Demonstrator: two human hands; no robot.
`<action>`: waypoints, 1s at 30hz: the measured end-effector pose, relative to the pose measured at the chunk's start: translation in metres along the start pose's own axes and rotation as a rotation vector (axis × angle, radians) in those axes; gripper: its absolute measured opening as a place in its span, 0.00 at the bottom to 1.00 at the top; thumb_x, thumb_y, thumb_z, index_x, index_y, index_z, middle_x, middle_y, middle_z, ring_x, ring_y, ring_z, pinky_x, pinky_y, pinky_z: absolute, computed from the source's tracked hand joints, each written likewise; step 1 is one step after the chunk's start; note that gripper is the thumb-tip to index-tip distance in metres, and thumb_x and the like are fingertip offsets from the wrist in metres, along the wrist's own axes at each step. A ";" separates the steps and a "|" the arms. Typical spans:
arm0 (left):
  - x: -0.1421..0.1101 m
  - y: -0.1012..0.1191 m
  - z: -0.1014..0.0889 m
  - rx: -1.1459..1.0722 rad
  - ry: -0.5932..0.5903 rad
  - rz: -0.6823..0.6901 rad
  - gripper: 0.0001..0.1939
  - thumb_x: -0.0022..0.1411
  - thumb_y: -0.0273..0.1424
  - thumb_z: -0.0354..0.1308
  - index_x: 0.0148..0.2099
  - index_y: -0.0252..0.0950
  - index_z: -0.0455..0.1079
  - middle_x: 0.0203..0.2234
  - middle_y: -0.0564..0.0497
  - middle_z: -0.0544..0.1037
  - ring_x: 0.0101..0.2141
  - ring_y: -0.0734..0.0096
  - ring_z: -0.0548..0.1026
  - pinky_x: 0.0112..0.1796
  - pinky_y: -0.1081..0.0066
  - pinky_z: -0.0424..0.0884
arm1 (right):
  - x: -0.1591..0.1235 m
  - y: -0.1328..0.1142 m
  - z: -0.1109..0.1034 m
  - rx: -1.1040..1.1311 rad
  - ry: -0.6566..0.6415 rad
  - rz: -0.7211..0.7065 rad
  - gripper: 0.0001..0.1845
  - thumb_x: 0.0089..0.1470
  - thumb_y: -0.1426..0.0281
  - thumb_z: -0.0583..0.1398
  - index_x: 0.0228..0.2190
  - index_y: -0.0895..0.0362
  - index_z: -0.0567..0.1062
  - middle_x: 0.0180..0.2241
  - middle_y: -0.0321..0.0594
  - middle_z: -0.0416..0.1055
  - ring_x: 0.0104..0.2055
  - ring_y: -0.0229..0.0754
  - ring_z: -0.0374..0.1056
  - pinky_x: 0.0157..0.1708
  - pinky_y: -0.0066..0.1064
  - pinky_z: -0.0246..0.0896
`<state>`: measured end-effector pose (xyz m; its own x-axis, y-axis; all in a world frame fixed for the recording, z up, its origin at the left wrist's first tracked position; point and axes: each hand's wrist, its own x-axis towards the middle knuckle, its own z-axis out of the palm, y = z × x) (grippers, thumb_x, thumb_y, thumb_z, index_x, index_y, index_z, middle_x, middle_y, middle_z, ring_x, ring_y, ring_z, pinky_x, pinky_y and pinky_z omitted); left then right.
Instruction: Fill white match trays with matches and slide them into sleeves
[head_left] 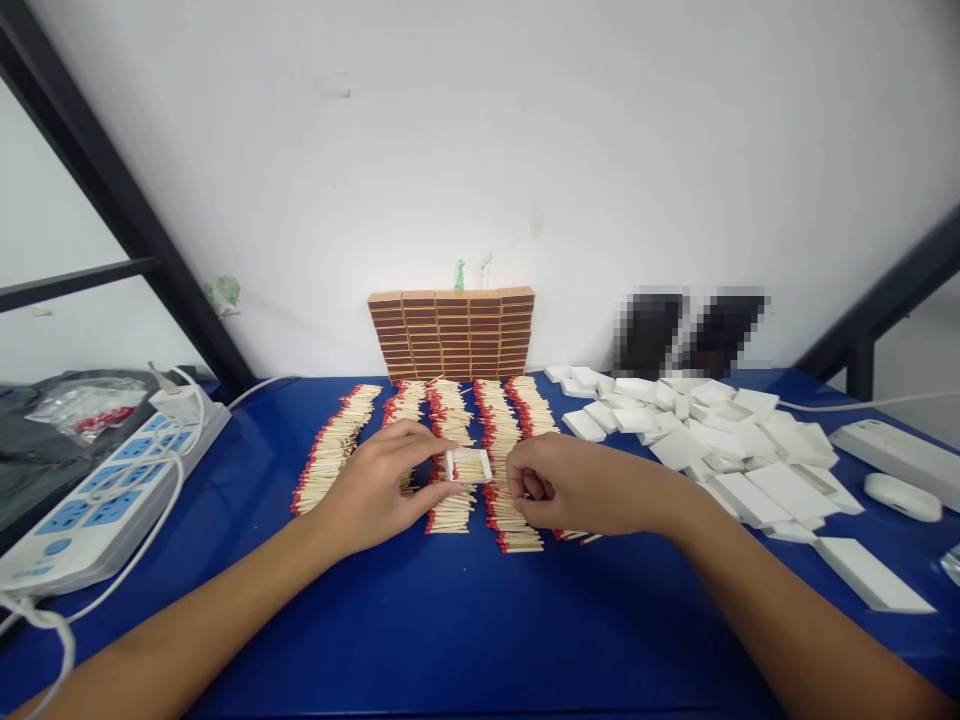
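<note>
My left hand [390,482] grips the left end of a small white matchbox tray [486,466] between thumb and fingers. Several red-tipped matches [469,471] lie inside the tray. Just right of it, my right hand [551,482] is closed, fingers curled toward the thumb, above a row of matches; whatever it may pinch is hidden. Long rows of red-headed matches [498,410] run from front to back beneath and beyond both hands. Another row of matches [330,455] lies to the left of my left hand.
Stacked matchboxes [454,335] with brown sides stand against the wall. White matchbox trays [720,430] lie heaped on the right of the blue table [465,640]. A power strip [112,490] with tangled cables is at left. A white rounded device [902,497] sits far right.
</note>
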<state>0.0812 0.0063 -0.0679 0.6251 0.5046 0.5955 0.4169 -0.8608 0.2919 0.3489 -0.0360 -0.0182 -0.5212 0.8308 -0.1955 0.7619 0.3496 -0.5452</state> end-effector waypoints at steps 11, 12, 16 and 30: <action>-0.001 0.000 0.000 -0.007 -0.022 0.010 0.20 0.66 0.38 0.67 0.57 0.39 0.75 0.39 0.46 0.81 0.45 0.62 0.78 0.46 0.63 0.77 | 0.003 0.005 0.003 -0.028 0.043 -0.002 0.02 0.54 0.73 0.60 0.30 0.54 0.72 0.30 0.32 0.73 0.29 0.36 0.64 0.26 0.28 0.56; -0.001 0.000 0.000 -0.007 -0.024 0.014 0.20 0.66 0.37 0.67 0.58 0.39 0.75 0.39 0.46 0.81 0.45 0.62 0.78 0.46 0.63 0.77 | 0.003 0.005 0.004 -0.032 0.058 -0.002 0.02 0.54 0.73 0.60 0.30 0.54 0.72 0.30 0.32 0.73 0.30 0.36 0.64 0.26 0.28 0.56; 0.000 -0.001 0.001 -0.008 -0.024 0.012 0.20 0.65 0.38 0.67 0.57 0.39 0.75 0.39 0.46 0.81 0.45 0.62 0.78 0.46 0.63 0.77 | 0.003 0.009 0.006 -0.038 0.102 -0.008 0.04 0.58 0.69 0.60 0.31 0.53 0.71 0.31 0.33 0.73 0.31 0.37 0.64 0.27 0.29 0.55; -0.002 -0.001 0.002 -0.004 -0.026 0.019 0.20 0.65 0.37 0.67 0.58 0.40 0.75 0.41 0.47 0.81 0.46 0.63 0.78 0.46 0.64 0.77 | 0.008 0.006 0.002 0.067 0.220 -0.098 0.08 0.65 0.64 0.59 0.35 0.53 0.75 0.31 0.34 0.75 0.31 0.37 0.66 0.30 0.29 0.59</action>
<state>0.0807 0.0060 -0.0705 0.6499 0.4894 0.5815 0.4022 -0.8707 0.2832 0.3480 -0.0280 -0.0249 -0.4892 0.8713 0.0387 0.6810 0.4093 -0.6072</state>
